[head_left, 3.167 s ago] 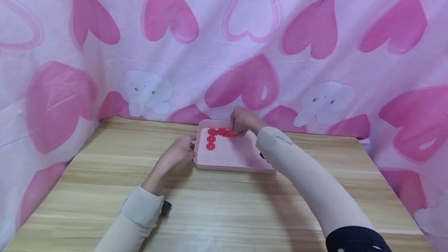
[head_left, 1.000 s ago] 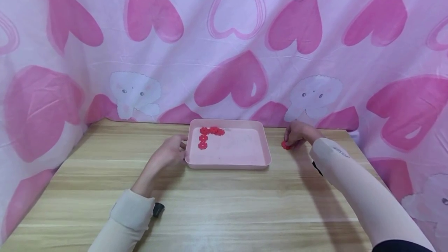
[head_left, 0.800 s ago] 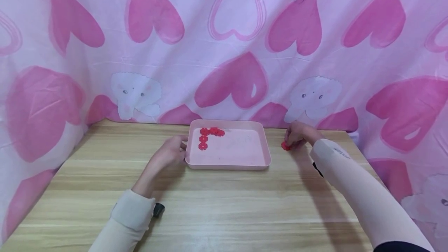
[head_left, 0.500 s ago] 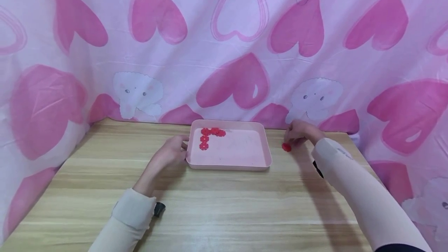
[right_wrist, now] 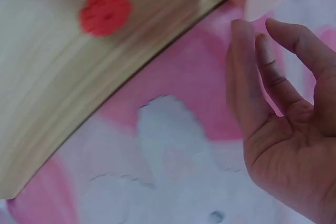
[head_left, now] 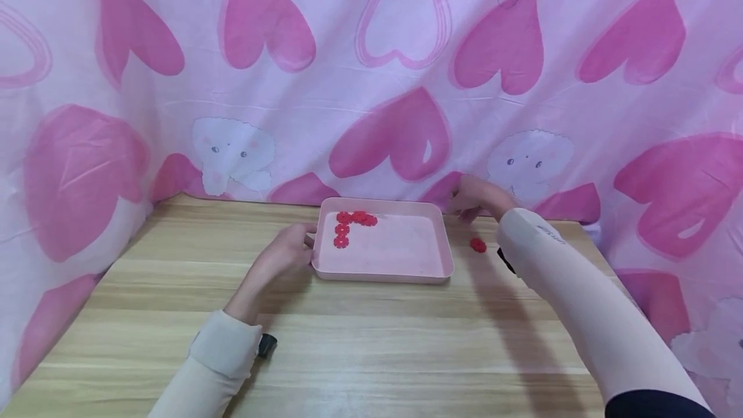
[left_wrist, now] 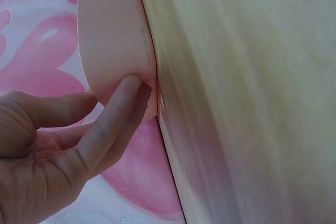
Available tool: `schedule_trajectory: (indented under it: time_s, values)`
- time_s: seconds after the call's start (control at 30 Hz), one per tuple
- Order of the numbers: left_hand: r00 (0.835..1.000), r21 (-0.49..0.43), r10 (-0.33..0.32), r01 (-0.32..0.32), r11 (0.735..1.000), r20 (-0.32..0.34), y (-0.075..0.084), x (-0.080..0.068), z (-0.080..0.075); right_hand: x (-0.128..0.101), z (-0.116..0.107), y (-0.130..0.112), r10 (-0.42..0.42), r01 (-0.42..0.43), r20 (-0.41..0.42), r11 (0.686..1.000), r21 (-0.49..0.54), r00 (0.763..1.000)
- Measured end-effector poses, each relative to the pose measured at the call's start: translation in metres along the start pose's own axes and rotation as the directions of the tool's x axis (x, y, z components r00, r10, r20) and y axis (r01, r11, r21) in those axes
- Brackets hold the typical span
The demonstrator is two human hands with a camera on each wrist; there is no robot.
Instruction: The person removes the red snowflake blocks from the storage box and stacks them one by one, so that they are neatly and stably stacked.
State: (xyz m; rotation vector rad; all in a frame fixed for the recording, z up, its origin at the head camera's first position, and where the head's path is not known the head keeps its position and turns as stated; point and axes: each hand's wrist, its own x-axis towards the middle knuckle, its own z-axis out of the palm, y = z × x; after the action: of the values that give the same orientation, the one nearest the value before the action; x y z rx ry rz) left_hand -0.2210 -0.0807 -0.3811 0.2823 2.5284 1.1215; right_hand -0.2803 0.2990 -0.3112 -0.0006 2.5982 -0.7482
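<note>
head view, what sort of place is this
Probably a curtained-off tabletop workspace: a pale wood-grain table, pink heart-printed fabric hung behind and at both sides, and a shallow pink rectangular tray.

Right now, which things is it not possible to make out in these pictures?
Head view: how many pieces make up the overlapping red cluster; they are small and cover one another.
Head view: the lettering on the right sleeve; too small.
Left wrist view: the inside of the tray; its outer wall hides it.
Right wrist view: most of the tray; the top edge cuts it off.
Right wrist view: fine details of the loose red piece; blurred.
</note>
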Motion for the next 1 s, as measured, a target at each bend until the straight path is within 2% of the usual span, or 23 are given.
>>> schedule_trajectory:
  time_s: [0.17, 0.33, 0.47, 0.63, 1.0]
  values:
    - [1.0, -0.001, -0.016, 0.016, 1.0, 0.002, -0.002, -0.001, -0.002, 0.008, 0.009, -0.031, 0.034, -0.033, 0.016, 0.999, -0.041, 0.999]
    - [1.0, 0.01, 0.002, -0.002, 1.0, -0.003, -0.003, -0.001, -0.003, 0.019, 0.018, -0.056, -0.037, 0.04, 0.041, 0.996, -0.085, 0.998]
    - [1.0, 0.002, 0.006, -0.006, 1.0, -0.003, -0.003, -0.001, -0.003, 0.026, 0.03, -0.075, -0.036, 0.038, 0.029, 0.997, -0.074, 0.999]
    - [1.0, -0.002, -0.01, 0.01, 1.0, -0.012, -0.003, 0.001, -0.004, 0.033, 0.045, -0.098, -0.025, 0.03, 0.056, 0.996, -0.08, 0.998]
    - [1.0, -0.002, -0.02, 0.02, 1.0, -0.019, -0.001, 0.003, -0.002, 0.05, 0.082, -0.13, -0.019, 0.03, 0.101, 0.993, -0.11, 0.995]
